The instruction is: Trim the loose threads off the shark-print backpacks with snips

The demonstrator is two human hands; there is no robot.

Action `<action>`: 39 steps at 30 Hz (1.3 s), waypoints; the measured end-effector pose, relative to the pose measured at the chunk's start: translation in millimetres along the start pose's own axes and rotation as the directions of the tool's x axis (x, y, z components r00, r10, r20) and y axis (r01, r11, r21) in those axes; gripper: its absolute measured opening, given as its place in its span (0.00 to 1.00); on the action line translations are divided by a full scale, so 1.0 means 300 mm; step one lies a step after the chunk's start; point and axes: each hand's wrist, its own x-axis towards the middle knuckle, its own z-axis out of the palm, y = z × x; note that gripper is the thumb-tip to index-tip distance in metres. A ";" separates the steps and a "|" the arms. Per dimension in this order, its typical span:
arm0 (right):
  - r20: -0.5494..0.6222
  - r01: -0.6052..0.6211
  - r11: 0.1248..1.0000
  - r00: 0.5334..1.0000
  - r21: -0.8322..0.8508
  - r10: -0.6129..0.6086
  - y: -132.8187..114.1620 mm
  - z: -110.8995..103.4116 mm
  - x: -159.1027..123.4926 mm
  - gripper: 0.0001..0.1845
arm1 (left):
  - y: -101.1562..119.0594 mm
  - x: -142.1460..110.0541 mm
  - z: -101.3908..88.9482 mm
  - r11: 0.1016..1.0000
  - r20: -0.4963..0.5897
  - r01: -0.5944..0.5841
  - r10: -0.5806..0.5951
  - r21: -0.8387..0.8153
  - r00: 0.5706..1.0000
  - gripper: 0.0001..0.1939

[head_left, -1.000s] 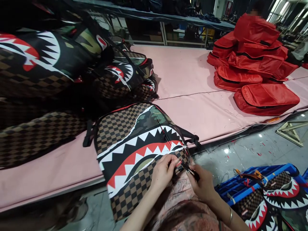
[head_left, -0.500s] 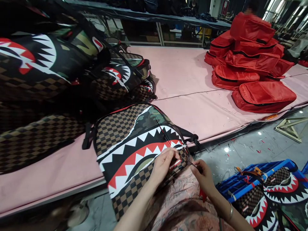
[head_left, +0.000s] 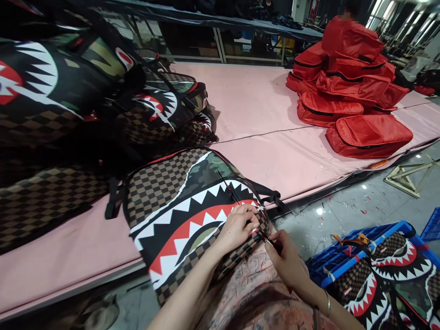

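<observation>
Backpack (head_left: 147, 197) lies partly on the counter (head_left: 261, 110). Left hand (head_left: 237, 229) has fingers closed over it; right hand (head_left: 288, 259) grips a small dark tool (head_left: 265, 237), maybe snips. Best is to hold fabric taut, tip away from seam. I count one worked backpack, one tool, at least six red bags (head_left: 374, 133).

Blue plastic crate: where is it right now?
Head view, lower right, on the person's right side: beyond the right hand, off the pink table's edge, with shark-mouth bags against the blue plastic crate.
</observation>
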 end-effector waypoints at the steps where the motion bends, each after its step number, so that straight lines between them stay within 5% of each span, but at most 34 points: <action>1: 0.009 0.015 0.998 1.000 -0.059 -0.014 -0.009 0.003 0.005 0.05 | -0.003 -0.001 0.003 1.000 -0.008 0.006 -0.006 -0.009 1.000 0.06; 5: 0.054 0.051 0.968 0.998 -0.246 -0.038 -0.020 0.007 0.019 0.06 | -0.009 0.005 0.004 0.999 -0.008 0.039 -0.040 -0.022 0.999 0.06; 16: 0.114 0.162 0.906 0.985 -0.392 -0.127 -0.003 0.012 0.024 0.07 | 0.007 0.029 -0.004 0.993 0.024 0.083 -0.082 -0.079 0.996 0.07; 21: 0.101 0.180 0.949 0.982 -0.260 -0.158 0.025 0.025 0.057 0.06 | 0.004 0.032 0.001 0.984 -0.019 0.095 -0.099 -0.148 0.995 0.06; 25: 0.034 -0.003 0.992 0.999 0.130 -0.001 0.062 0.011 0.066 0.08 | -0.023 0.004 -0.024 0.935 -0.171 0.163 -0.225 -0.315 0.959 0.12; 29: 0.282 -0.364 0.741 0.929 0.565 0.241 0.089 -0.006 0.035 0.14 | -0.078 -0.106 -0.046 0.911 -0.358 0.235 -0.355 -0.338 0.863 0.15; 31: 0.452 -0.513 0.596 0.852 0.618 0.264 0.089 -0.005 0.009 0.17 | -0.094 -0.175 -0.035 0.931 -0.396 0.263 -0.348 -0.253 0.850 0.15; 34: 0.597 -0.637 0.498 0.757 0.588 0.264 0.067 0.010 -0.028 0.19 | -0.076 -0.252 0.006 0.919 -0.347 0.341 -0.391 -0.197 0.853 0.16; 38: 0.679 -0.692 0.512 0.688 0.509 0.254 0.029 0.037 -0.044 0.20 | -0.010 -0.269 0.054 0.899 -0.365 0.423 -0.434 -0.114 0.824 0.17; 39: 0.654 -0.651 0.581 0.715 0.490 0.250 0.022 0.042 -0.043 0.20 | 0.001 -0.263 0.060 0.896 -0.374 0.434 -0.437 -0.098 0.818 0.16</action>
